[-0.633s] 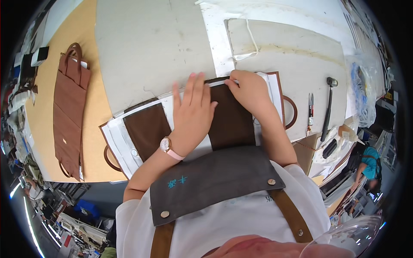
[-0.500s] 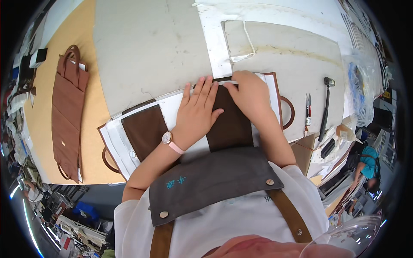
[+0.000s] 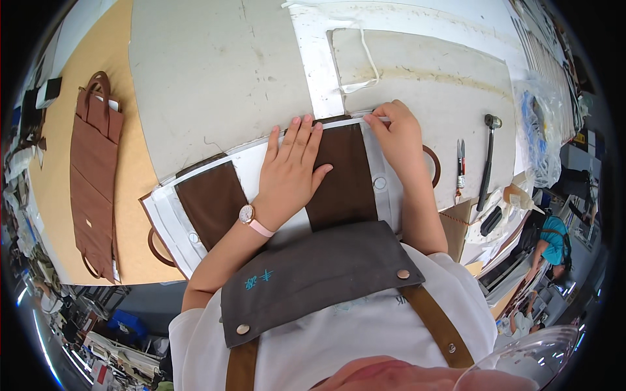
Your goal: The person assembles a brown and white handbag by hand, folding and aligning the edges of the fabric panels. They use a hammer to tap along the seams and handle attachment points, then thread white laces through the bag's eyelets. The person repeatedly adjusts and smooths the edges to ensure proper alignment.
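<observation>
While the white-faced bag piece (image 3: 250, 171) lies flat on the desk (image 3: 417, 18) right up against the worker's apron (image 3: 313, 277), I'd say the pale strip (image 3: 345, 122) along its far edge is the part most likely to go astray. If the right hand (image 3: 379, 120) tugs harder at one spot than the left hand (image 3: 289, 156) can steady, the strip could pucker or drift out of line over the right dark brown panel (image 3: 340, 179). A loose thread (image 3: 212, 143) lies just beyond that edge, and I suspect it could get caught under the work if the piece shifts. The wristwatch (image 3: 246, 214) sits low over the piece too, so it might scuff the surface if the forearm slides. The left hand is spread flat, palm down, fingers slightly parted and thumb held out, its fingertips reaching the far edge between the two dark panels. The right hand is pinching, thumb and forefinger brought together on the pale strip near the right panel's far corner, the other fingers curled. Off to the right, well apart from both hands, lie a pointed cutter (image 3: 461, 166) and a hammer (image 3: 488, 163).
</observation>
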Motion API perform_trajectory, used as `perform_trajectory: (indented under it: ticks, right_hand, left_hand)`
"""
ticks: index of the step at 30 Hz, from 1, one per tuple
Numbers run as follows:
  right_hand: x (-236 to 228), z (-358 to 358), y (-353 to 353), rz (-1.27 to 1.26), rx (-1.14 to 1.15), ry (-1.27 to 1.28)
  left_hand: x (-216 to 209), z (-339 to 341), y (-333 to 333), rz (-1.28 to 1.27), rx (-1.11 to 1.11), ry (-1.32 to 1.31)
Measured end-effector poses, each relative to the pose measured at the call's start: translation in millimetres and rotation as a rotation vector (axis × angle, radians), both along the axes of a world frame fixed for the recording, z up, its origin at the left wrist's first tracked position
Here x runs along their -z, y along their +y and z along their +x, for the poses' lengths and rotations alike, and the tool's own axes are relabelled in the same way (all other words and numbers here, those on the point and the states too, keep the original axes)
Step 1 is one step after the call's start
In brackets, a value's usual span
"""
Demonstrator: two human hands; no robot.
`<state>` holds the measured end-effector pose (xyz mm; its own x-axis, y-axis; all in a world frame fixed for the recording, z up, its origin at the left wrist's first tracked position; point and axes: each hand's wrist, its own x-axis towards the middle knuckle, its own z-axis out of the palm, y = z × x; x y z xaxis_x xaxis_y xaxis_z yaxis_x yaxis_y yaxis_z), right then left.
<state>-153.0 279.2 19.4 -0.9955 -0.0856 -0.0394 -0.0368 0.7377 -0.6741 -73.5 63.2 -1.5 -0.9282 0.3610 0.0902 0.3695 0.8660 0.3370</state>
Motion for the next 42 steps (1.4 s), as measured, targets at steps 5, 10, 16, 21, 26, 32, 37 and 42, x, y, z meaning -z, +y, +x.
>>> perform_trajectory:
  ticks: [5,10,16,21,26,32,37,42]
  right_hand:
    - [3.5,-1.0,-0.1,0.012,0.005,0.009]
    - [5.9,-2.0,2.4,0.025,-0.019,0.046]
    - [7.3,-4.1,1.3,0.045,-0.020,0.041]
    - [6.7,-4.3,0.8,0.060,-0.016,0.048]
    - [-4.8,0.2,1.8,0.199,0.127,-0.026]
    - [-8.4,2.9,17.3,0.037,0.141,-0.015]
    - [4.7,-0.1,17.6,0.135,0.117,0.046]
    - [4.8,-0.9,13.7,0.174,0.107,0.040]
  left_hand:
    - [-4.6,-2.2,8.2,-0.097,-0.023,-0.020]
    - [-7.4,-16.4,16.0,0.008,0.087,0.030]
    - [5.4,-19.3,24.8,0.095,0.104,0.046]
    - [-4.7,-24.0,32.0,0.109,0.065,0.153]
    - [2.1,-30.8,34.1,0.095,0.145,0.207]
    - [2.7,-31.9,35.6,0.097,0.144,0.240]
    - [1.7,-32.2,36.2,0.091,0.137,0.226]
    - [4.3,-32.2,36.0,0.119,0.133,0.218]
